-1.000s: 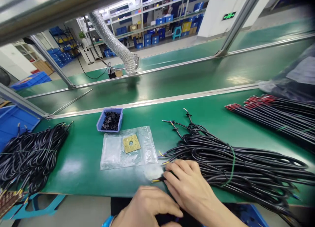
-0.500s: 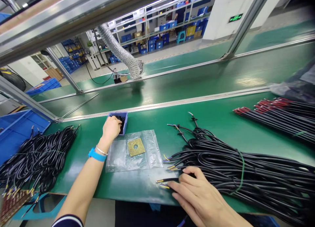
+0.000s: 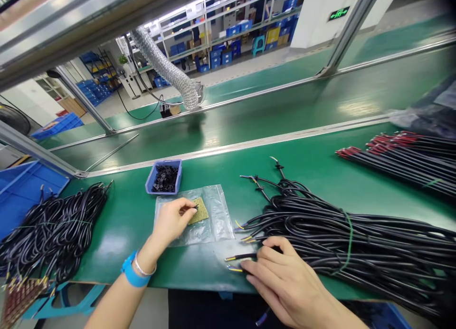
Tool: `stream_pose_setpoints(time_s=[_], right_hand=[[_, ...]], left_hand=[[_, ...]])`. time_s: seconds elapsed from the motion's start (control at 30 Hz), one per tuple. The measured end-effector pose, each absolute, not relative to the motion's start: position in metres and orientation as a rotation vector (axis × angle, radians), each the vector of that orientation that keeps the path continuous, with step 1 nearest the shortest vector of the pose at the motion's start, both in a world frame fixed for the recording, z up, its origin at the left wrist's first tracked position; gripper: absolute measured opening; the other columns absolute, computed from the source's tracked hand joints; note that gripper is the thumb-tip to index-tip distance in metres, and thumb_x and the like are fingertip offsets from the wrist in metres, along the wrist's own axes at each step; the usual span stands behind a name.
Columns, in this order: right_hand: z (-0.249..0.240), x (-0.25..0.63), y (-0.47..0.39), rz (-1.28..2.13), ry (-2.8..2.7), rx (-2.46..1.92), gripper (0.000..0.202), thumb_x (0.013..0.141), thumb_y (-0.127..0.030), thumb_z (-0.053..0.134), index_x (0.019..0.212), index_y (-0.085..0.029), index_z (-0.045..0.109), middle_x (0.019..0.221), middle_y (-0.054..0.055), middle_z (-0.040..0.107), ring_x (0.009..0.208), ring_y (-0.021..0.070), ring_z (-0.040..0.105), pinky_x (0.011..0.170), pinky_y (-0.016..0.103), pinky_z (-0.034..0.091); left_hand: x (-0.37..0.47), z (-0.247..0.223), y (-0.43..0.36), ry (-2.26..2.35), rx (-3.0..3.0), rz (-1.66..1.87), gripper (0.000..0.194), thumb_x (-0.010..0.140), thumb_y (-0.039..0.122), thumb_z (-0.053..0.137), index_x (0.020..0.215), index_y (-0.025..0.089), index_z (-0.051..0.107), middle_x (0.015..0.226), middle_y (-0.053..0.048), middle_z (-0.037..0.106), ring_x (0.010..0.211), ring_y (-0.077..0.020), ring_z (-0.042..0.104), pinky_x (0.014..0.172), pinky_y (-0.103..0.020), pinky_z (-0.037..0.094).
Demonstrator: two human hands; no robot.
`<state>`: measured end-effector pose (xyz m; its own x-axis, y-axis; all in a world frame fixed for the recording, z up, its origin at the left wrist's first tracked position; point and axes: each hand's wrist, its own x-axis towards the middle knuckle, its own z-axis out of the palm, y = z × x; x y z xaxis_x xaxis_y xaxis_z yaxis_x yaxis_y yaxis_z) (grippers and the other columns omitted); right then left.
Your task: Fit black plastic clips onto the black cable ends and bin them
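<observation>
My left hand hovers over the clear plastic bag and pinches a small black part between thumb and fingertips, just above the yellow square pad. My right hand rests at the table's front edge, fingers closed on a black cable with yellow-tipped wire ends. That cable belongs to the large black cable bundle tied with a green band. The small blue tray of black parts sits beyond the bag.
Another black cable bundle lies at the left, next to a blue crate. Red-tipped black cables lie at the right. A metal rail borders the green belt, with a silver duct hose behind.
My left hand has drawn back from the blue tray to above the yellow pad, now pinching a small black part. My right hand stays on the cable end.
</observation>
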<state>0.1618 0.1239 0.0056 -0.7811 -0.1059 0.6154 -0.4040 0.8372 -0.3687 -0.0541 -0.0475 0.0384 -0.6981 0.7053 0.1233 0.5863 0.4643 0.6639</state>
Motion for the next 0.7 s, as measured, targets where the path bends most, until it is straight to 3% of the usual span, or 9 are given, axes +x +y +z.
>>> stream_pose_setpoints(time_s=[0.1, 0.37, 0.53, 0.7], right_hand=[[0.006, 0.163, 0.124, 0.653, -2.415, 0.362, 0.017, 0.088, -0.010, 0.050, 0.098, -0.017, 0.061, 0.065, -0.002, 0.057, 0.063, 0.0139, 0.047, 0.081, 0.037, 0.035], [0.010, 0.164, 0.124, 0.755, -2.312, 0.277, 0.010, 0.089, -0.012, 0.054, 0.086, -0.019, 0.059, 0.069, -0.004, 0.063, 0.071, 0.0135, 0.057, 0.094, 0.040, 0.030], [0.007, 0.162, 0.119, 0.754, -2.142, 0.107, 0.010, 0.088, -0.014, 0.059, 0.090, -0.021, 0.065, 0.062, -0.004, 0.063, 0.080, 0.0178, 0.058, 0.096, 0.043, 0.029], [0.009, 0.162, 0.119, 0.749, -2.103, 0.030, 0.011, 0.087, -0.015, 0.059, 0.091, -0.022, 0.067, 0.065, -0.002, 0.064, 0.079, 0.0178, 0.055, 0.088, 0.041, 0.031]], left_hand=[[-0.049, 0.030, -0.040, 2.673, 1.247, 0.913, 0.013, 0.082, 0.020, 0.061, 0.080, 0.020, 0.074, 0.090, -0.008, 0.069, 0.087, -0.0234, 0.061, 0.082, -0.038, 0.048], [-0.039, 0.028, -0.035, 2.748, 1.285, 0.733, 0.016, 0.082, 0.021, 0.061, 0.079, 0.022, 0.077, 0.087, -0.007, 0.065, 0.083, -0.0240, 0.051, 0.076, -0.038, 0.041], [-0.035, 0.029, -0.035, 2.706, 1.191, 0.930, 0.014, 0.080, 0.020, 0.062, 0.072, 0.020, 0.072, 0.087, -0.008, 0.065, 0.087, -0.0244, 0.053, 0.082, -0.041, 0.043], [0.005, 0.033, -0.038, 2.345, 0.851, 1.395, 0.017, 0.091, 0.025, 0.047, 0.078, 0.017, 0.056, 0.100, -0.011, 0.070, 0.076, -0.0178, 0.066, 0.070, -0.034, 0.053]])
